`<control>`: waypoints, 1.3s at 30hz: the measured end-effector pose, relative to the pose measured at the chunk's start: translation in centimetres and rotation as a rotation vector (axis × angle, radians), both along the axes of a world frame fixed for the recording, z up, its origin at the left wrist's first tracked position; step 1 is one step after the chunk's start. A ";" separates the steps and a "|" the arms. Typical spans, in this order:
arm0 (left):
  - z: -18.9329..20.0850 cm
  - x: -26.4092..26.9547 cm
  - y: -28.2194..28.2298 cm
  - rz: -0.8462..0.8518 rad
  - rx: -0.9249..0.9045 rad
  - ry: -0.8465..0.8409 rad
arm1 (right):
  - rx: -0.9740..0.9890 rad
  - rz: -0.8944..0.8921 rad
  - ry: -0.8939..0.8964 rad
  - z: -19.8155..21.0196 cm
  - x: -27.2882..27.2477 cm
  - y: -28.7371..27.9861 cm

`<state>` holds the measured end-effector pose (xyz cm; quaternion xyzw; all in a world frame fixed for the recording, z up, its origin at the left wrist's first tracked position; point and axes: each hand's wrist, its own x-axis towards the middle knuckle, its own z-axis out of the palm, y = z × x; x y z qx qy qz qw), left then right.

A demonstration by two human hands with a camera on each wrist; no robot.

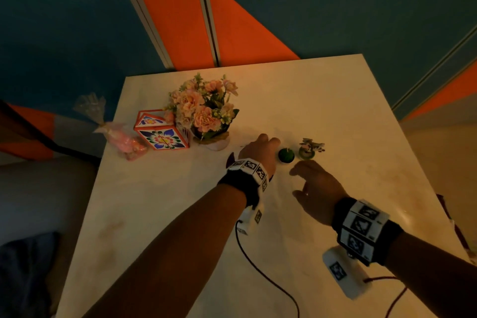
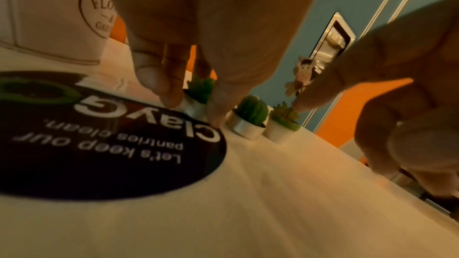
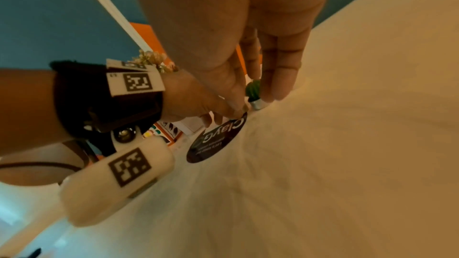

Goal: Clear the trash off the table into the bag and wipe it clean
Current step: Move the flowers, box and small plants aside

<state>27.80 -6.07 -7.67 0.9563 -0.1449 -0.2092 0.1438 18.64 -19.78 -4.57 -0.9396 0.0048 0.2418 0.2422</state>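
Hands both low over pale bench (image 1: 335, 100). Left hand (image 1: 260, 150) hides its work from head view; left wrist view shows fingertips (image 2: 171, 93) pinching small cactus pot (image 2: 198, 95) at edge of black round sticker (image 2: 99, 144). Right hand (image 1: 317, 188) loose, fingers relaxed, holding nothing, just beside second cactus pot (image 1: 286, 155). Third pot (image 2: 282, 127) touching it in wrist view. Flower bouquet (image 1: 206, 108), patterned box (image 1: 161, 131), pink wrapped bag (image 1: 124, 139) along left. Trash bag not seen.

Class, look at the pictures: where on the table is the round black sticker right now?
The round black sticker lies flat on the table, mostly hidden under the left hand in the head view, just left of the small cactus candle.
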 end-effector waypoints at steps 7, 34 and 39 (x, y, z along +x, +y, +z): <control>0.1 2.2 1.6 0.135 0.064 -0.053 | -0.141 0.156 0.011 0.2 2.9 1.3; 2.2 -5.0 6.4 0.124 -0.054 -0.117 | -0.409 0.324 -0.023 0.0 8.0 5.1; 1.5 -7.4 8.5 0.202 -0.079 -0.091 | -0.367 0.272 -0.125 -0.1 11.0 6.8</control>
